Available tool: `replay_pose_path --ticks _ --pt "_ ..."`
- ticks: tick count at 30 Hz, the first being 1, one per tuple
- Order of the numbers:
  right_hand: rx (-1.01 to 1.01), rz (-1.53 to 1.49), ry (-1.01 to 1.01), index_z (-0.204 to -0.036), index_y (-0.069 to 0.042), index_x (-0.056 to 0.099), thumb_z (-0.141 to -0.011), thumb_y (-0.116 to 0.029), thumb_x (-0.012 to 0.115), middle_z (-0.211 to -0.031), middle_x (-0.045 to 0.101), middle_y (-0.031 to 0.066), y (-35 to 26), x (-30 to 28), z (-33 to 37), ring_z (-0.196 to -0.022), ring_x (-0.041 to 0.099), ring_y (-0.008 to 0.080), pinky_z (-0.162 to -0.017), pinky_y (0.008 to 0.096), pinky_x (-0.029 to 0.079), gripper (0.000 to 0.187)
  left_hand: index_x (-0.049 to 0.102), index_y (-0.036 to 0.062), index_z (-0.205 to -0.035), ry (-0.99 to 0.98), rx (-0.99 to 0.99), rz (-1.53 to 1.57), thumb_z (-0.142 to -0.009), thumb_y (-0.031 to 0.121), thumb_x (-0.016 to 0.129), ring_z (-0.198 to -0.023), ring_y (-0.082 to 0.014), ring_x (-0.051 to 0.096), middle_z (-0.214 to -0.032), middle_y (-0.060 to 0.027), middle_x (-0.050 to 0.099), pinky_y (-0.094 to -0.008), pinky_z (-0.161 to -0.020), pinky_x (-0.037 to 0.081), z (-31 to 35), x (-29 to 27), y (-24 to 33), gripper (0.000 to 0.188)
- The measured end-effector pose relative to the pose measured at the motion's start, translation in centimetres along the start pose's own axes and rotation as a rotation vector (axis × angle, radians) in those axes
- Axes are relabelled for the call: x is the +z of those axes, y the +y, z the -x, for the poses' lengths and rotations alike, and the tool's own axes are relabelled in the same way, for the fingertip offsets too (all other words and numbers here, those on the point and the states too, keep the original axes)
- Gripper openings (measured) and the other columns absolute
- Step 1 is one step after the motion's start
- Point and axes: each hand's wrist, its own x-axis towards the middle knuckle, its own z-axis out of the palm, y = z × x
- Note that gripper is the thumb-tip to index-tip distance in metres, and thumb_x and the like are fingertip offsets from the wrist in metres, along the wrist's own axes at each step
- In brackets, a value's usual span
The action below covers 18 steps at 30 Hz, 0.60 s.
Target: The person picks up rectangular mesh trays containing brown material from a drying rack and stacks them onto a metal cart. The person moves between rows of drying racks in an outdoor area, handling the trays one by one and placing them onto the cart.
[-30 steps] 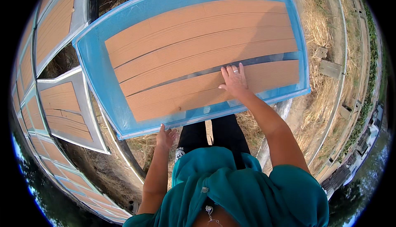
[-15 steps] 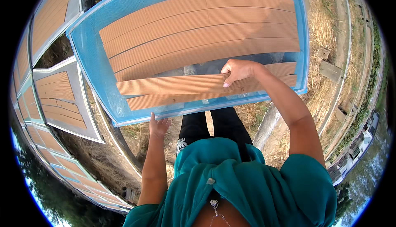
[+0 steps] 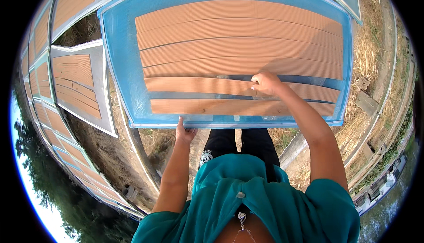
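A wide blue mesh drying rack point(image 3: 117, 48) in a pale frame lies in front of me. Several long, ridged orange-brown strips point(image 3: 238, 37) cover its far part, side by side. Nearer to me, my right hand point(image 3: 267, 84) is closed in a pinch on the upper edge of a ridged strip point(image 3: 194, 85), around its middle. That strip lies mostly level on the mesh, its right part partly behind my hand. One more strip point(image 3: 229, 106) lies along the near side. At the rack's front edge, my left hand point(image 3: 185, 133) has its thumb raised and fingers apart, holding nothing.
More racks with similar strips stand to the left, one grey rack point(image 3: 106, 106) close by and a row point(image 3: 44, 88) beyond. Another rack's corner point(image 3: 349, 0) shows at the upper right. Dry grass point(image 3: 370, 44) and wooden pieces point(image 3: 367, 103) lie on the right.
My right hand has lowered the strip from a raised, tilted position onto the mesh, uncovering the near strip. My left hand has come up against the rack's front edge. The view has shifted.
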Motion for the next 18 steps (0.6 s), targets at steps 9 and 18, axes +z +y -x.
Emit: replay_pose_path --ticks 9,18 --pt "-0.329 0.251 0.275 -0.115 -0.013 0.047 -0.078 -0.008 0.051 -0.088 0.056 0.0071 -5.0 2.0 -2.3 -0.089 0.053 0.0249 -0.072 0.035 0.045 0.038 0.032 0.011 -0.123 -0.126 0.056 0.026 -0.082 0.041 0.048 -0.115 -0.0288 0.033 -0.127 -0.0096 0.033 -0.0483 -0.093 0.029 0.9 0.4 -0.1 0.053" --pt "-0.101 0.26 0.44 -0.114 -0.011 0.046 -0.081 -0.022 0.049 -0.107 0.051 0.0079 -3.0 3.7 4.0 -0.097 0.05 0.026 -0.078 0.0394 0.043 0.035 0.029 0.0091 -0.125 -0.161 -0.024 -0.064 -0.086 0.037 0.042 -0.115 -0.0312 0.034 -0.13 -0.0114 0.028 -0.0492 -0.095 0.026 1.5 -0.4 0.0 0.049"
